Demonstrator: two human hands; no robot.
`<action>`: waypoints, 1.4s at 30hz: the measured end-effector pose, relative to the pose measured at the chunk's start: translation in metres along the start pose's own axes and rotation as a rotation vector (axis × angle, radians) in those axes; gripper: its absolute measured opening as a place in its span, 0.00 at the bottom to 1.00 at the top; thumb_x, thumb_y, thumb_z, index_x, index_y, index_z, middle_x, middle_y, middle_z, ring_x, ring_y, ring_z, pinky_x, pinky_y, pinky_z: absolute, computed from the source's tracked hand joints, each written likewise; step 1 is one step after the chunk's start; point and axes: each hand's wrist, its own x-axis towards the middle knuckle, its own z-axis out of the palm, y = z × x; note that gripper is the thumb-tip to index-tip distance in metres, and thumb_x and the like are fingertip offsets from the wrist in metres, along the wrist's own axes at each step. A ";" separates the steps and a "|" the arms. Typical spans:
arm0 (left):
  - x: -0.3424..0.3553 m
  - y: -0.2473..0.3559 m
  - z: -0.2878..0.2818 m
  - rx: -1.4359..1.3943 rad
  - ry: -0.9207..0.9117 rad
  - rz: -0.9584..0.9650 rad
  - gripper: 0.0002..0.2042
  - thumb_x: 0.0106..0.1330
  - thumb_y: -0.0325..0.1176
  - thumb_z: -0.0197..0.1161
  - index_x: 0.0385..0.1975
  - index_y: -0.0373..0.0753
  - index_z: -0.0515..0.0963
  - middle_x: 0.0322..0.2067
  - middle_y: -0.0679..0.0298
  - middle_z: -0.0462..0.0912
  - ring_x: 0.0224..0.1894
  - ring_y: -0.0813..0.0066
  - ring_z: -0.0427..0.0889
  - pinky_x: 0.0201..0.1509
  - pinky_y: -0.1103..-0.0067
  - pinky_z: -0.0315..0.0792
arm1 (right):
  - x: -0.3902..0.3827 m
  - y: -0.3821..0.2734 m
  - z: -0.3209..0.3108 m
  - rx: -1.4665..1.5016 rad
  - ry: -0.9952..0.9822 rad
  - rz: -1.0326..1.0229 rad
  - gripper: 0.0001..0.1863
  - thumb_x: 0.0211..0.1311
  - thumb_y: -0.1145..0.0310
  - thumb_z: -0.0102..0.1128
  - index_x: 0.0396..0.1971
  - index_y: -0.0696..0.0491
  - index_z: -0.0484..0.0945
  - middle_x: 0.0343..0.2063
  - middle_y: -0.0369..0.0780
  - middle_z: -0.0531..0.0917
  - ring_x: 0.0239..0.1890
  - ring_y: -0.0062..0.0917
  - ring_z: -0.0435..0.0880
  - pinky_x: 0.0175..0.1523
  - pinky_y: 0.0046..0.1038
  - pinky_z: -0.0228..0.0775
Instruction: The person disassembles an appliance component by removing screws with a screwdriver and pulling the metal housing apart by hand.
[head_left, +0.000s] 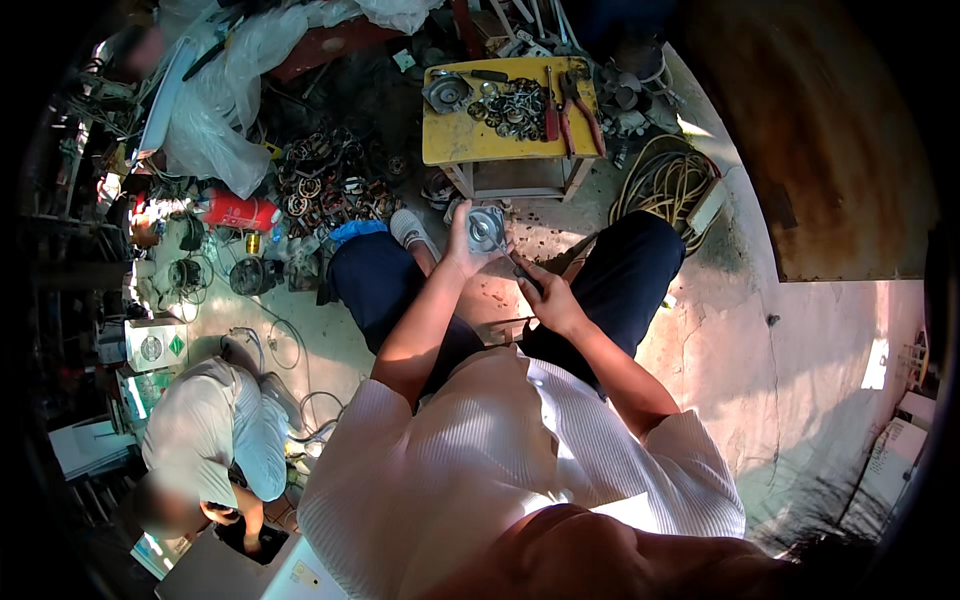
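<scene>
Between my knees, my left hand (461,250) grips a grey metal motor end cover (486,229), squarish with a round raised centre. My right hand (551,302) is closed round a slim tool with a dark handle (526,274). Its far end points at the cover's lower right edge; the tip is too small to make out. Just beyond my hands stands a low yellow-topped stool (450,145). On it lie a pile of small metal parts (518,108), a round metal cover (446,93), a red-handled screwdriver (551,118) and red-handled pliers (580,110).
Copper-wound motor parts (325,185) are heaped at the far left, near a red cylinder (240,211). Coiled hose (660,185) lies right of the stool. A rusty panel (840,150) stands at the right. Another person (205,425) bends over a box at lower left.
</scene>
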 end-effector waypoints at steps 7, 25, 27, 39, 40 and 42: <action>-0.035 0.042 0.008 -0.126 -0.338 0.095 0.30 0.64 0.63 0.51 0.46 0.39 0.78 0.42 0.51 0.83 0.42 0.54 0.82 0.50 0.58 0.77 | -0.009 -0.048 -0.039 0.790 -0.139 0.334 0.15 0.76 0.65 0.47 0.58 0.49 0.68 0.22 0.28 0.65 0.18 0.10 0.59 0.20 0.13 0.52; -0.083 0.057 0.050 0.211 -0.512 0.257 0.32 0.68 0.61 0.44 0.56 0.37 0.70 0.44 0.50 0.81 0.43 0.56 0.84 0.47 0.62 0.78 | -0.032 -0.085 -0.070 1.470 -0.422 0.614 0.21 0.77 0.62 0.44 0.61 0.60 0.66 0.24 0.30 0.66 0.19 0.09 0.61 0.17 0.08 0.51; -0.084 0.059 0.050 0.260 -0.535 0.260 0.32 0.68 0.61 0.44 0.56 0.36 0.70 0.44 0.50 0.81 0.42 0.57 0.84 0.46 0.63 0.79 | -0.035 -0.088 -0.070 1.432 -0.416 0.586 0.23 0.77 0.62 0.44 0.63 0.62 0.64 0.24 0.29 0.66 0.20 0.09 0.62 0.19 0.08 0.52; -0.096 0.071 0.069 0.349 -0.690 0.210 0.35 0.67 0.63 0.43 0.57 0.34 0.69 0.43 0.46 0.80 0.41 0.55 0.84 0.45 0.61 0.80 | -0.056 -0.101 -0.060 1.900 -0.618 0.557 0.21 0.72 0.70 0.49 0.62 0.56 0.62 0.37 0.38 0.68 0.25 0.14 0.67 0.18 0.10 0.58; -0.097 0.070 0.073 0.333 -0.682 0.203 0.34 0.67 0.63 0.44 0.56 0.34 0.70 0.42 0.48 0.81 0.40 0.57 0.84 0.43 0.63 0.80 | -0.056 -0.096 -0.058 1.921 -0.623 0.555 0.20 0.74 0.67 0.48 0.63 0.51 0.63 0.32 0.36 0.69 0.22 0.12 0.65 0.16 0.09 0.53; -0.100 0.070 0.078 0.325 -0.664 0.186 0.33 0.67 0.61 0.44 0.55 0.35 0.71 0.41 0.49 0.81 0.38 0.59 0.84 0.41 0.65 0.80 | -0.056 -0.092 -0.057 1.924 -0.603 0.531 0.20 0.75 0.65 0.47 0.63 0.50 0.64 0.30 0.33 0.68 0.21 0.11 0.63 0.16 0.08 0.52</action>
